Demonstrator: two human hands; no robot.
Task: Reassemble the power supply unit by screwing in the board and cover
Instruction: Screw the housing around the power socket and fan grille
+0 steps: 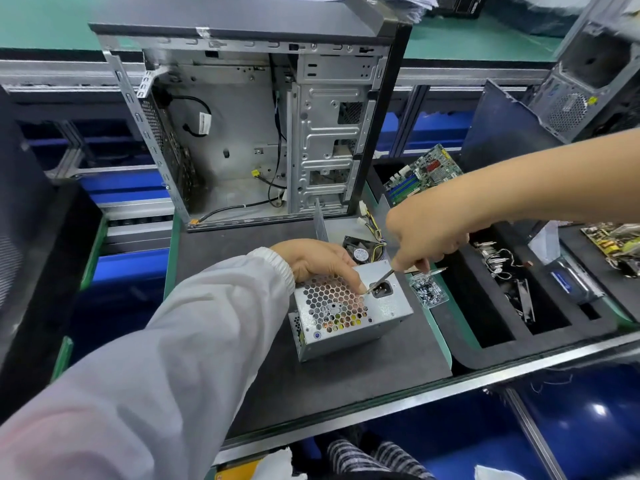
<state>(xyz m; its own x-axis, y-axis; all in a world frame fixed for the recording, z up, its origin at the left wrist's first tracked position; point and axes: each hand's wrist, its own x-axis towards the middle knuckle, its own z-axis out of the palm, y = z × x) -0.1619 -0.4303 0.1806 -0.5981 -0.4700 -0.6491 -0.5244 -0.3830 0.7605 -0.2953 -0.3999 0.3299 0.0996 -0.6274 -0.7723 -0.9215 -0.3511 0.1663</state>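
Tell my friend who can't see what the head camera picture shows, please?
A person's left hand steadies a silver power supply box on a black mat while the right hand points a thin screwdriver near its plug socket. An open computer case stands behind.

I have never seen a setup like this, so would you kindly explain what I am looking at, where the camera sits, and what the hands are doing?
There is no machine here. A person wears a camera on the head, so you look down along their arms at a workbench.

The left hand, in a white sleeve, steadies a small metal box, the power supply, which stands on a dark mat. The right hand holds a thin screwdriver, its tip at the box's plug socket.

Beside the box lies a small clear bag of screws. Behind it stands an open, mostly empty computer case, with a small fan in between. To the right, a tray holds loose parts.
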